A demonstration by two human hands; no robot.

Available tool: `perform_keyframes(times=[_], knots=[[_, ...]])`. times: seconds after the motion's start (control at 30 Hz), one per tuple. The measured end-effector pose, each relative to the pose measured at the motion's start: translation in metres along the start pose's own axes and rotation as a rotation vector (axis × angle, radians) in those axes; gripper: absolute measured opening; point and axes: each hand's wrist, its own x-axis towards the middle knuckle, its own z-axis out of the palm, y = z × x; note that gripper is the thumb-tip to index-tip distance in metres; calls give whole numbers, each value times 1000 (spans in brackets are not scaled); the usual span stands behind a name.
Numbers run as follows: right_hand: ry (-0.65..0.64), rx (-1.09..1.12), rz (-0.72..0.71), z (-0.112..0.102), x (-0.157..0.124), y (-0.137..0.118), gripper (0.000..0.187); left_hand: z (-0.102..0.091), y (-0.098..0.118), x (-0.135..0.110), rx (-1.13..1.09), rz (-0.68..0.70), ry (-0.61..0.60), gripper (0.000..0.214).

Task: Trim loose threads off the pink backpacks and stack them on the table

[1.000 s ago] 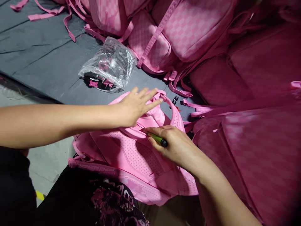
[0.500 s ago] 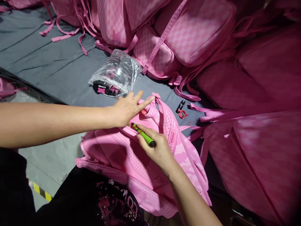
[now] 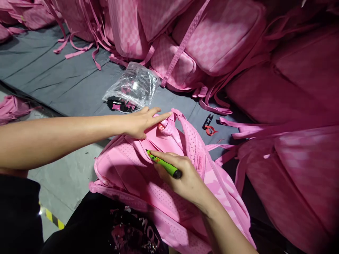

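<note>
A pink backpack (image 3: 137, 169) lies across my lap and the table's edge, its padded, dotted back side facing up. My left hand (image 3: 143, 123) rests on its upper end with the fingers spread, pressing the fabric by the top handle. In my right hand (image 3: 180, 171) is a green marker pen (image 3: 165, 165) with a black end, gripped between thumb and fingers. The pen's tip points at the backpack's upper back panel, just below my left hand; whether it touches the fabric I cannot tell.
A clear plastic bag (image 3: 135, 83) with black, pink-printed pieces lies beyond my left hand. Small black thread snips (image 3: 208, 121) with a red tie lie to the right. Pink checkered backpacks (image 3: 219, 38) are piled behind and at the right on the grey-covered table (image 3: 76, 74).
My right hand has drawn the marker slightly down and to the right, away from my left hand. The view has shifted a little, and the backpack sits lower and further right.
</note>
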Motion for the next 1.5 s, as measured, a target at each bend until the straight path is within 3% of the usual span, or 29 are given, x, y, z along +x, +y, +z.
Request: perform_keyframes(times=[0.13,0.37,0.53,0.73,0.9,1.0,1.17,1.37,1.5], knots=[[27,-48,65,3,4,3,36,6,-5,-2,8,-4,65,118],[129,-147,60,11,6,11,39,-9,8,-3,79,-97,-100,128],[84,-138,24,11,4,5,34,1,8,-10,73,-204,68,122],[38,-78,-108,20,7,-4,24,-1,-5,-23,0,-151,-26,113],[85,-167,-130,29,17,4,21,8,-10,-32,-12,-222,68,115],[138,-251,-113,32,19,9,26,12,-12,-33,-33,-286,52,118],[130,-225,-114,31,21,10,31,8,-19,-27,-42,-232,-72,119],[63,-126,-174,34,23,-1,24,9,-29,-30,-73,-167,-26,115],[78,-207,-171,38,24,-5,24,13,-34,-32,-118,-139,-5,112]])
